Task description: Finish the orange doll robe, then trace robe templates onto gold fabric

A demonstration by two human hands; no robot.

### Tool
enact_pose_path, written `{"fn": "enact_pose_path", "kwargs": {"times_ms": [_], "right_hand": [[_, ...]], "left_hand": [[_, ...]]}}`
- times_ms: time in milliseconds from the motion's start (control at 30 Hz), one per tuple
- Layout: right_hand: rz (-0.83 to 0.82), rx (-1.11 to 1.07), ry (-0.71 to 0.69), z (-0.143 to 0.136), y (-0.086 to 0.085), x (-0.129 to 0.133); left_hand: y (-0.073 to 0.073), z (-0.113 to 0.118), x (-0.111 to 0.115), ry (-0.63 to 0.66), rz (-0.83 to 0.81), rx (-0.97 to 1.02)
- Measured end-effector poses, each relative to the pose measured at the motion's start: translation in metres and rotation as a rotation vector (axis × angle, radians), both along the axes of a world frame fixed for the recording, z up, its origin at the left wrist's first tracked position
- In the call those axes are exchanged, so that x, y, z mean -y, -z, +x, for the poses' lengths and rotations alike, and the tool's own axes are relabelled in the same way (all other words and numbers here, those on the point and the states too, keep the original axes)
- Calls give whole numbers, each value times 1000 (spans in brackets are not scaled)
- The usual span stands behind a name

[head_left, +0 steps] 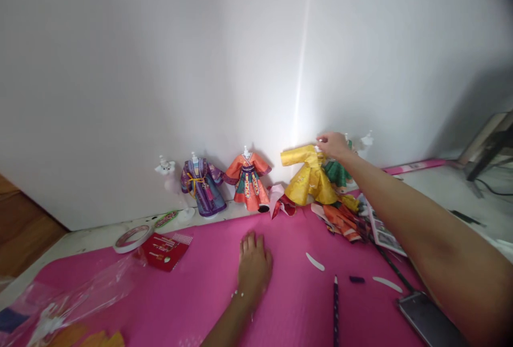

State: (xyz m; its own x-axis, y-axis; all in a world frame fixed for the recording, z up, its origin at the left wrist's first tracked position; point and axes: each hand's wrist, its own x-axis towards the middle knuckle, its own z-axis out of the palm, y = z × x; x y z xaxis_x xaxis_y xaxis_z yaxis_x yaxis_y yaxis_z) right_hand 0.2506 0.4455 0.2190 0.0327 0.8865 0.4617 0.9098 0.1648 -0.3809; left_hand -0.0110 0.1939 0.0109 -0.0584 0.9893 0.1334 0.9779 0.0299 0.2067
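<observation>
Right hand at a yellow paper robe by the wall

Head view: the right hand (333, 145) reaches to the yellow robe (308, 175) standing against the white wall (240, 58), fingers pinching its top edge beside a green dress (339, 172). The left hand (254, 268) lies flat on the pink mat (288, 304), fingers pressed together, holding nothing; an orange dress (248, 180) stands nearby.

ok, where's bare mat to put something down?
Free: pink mat between the red card and left hand; also between that hand and the pencil. Crowded: paper scraps under the right hand, by the yellow robe.
</observation>
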Motion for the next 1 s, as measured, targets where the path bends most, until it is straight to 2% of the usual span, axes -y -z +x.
{"fn": "enact_pose_path", "kwargs": {"times_ms": [133,233,467,700,1000], "right_hand": [[2,16,-70,-22,-4,2],[-15,16,-98,-29,-8,3],[-96,-9,-96,-14,-15,9],[-152,-70,-92,-16,-17,13],[-124,-127,-35,3,-13,17]], "left_hand": [[-1,0,0,2,-1,-8],[-1,0,1,2,5,-13],[0,-1,0,9,30,-1],[0,-1,1,5,22,12],[2,-3,0,0,37,31]]}}
